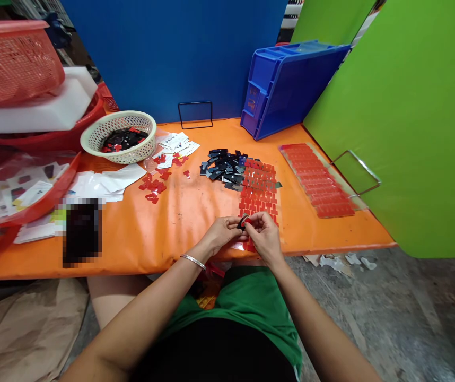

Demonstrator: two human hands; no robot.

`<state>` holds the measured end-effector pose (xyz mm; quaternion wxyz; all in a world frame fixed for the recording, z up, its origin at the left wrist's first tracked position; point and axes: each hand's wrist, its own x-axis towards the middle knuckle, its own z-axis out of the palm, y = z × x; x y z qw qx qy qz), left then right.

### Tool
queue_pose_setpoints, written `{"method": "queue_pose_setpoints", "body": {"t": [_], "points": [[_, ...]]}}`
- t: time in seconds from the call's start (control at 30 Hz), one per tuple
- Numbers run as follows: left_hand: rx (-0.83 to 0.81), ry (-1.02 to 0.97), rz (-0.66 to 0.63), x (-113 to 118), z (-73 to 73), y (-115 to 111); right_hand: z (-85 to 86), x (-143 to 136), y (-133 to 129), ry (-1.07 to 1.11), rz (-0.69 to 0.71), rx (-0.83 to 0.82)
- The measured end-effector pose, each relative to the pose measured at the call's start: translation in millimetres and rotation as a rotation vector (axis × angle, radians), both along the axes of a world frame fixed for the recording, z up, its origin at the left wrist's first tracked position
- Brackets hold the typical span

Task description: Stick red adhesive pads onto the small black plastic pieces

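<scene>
My left hand (222, 234) pinches a small flat black piece (242, 223) above the near end of a sheet of red T-shaped stickers (257, 199). Close against it, my right hand (266, 236) grips a small red sticker (247, 222) that touches the black piece. The fingertips of both hands meet and partly cover the two parts. Just beyond the hands lies a heap of flat black pieces (222, 168), some of them overlapping the sheet's left edge.
Loose red pieces (154, 187) lie left of the heap. A cream basket (118, 154) holds black and red pieces. Red baskets (16, 63) stack at far left. A blue crate (291, 87) leans at the back; a second red sticker sheet (317, 180) lies right, beside a green panel (422, 132).
</scene>
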<state>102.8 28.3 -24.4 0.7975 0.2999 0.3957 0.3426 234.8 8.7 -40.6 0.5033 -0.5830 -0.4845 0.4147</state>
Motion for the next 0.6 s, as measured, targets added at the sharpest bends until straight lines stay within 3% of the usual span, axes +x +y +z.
{"method": "queue_pose_setpoints", "body": {"t": [0.23,0.47,0.6], "points": [[-0.007,0.004,0.014,1,0.1,0,-0.9,0,1,-0.019,-0.013,0.017],[-0.008,0.089,0.109,11,-1.6,-2,1.5,-3,-6,-0.042,0.005,0.036],[-0.004,0.091,0.12,12,-1.2,-4,3.2,-1,-9,-0.222,-0.059,0.175]]}}
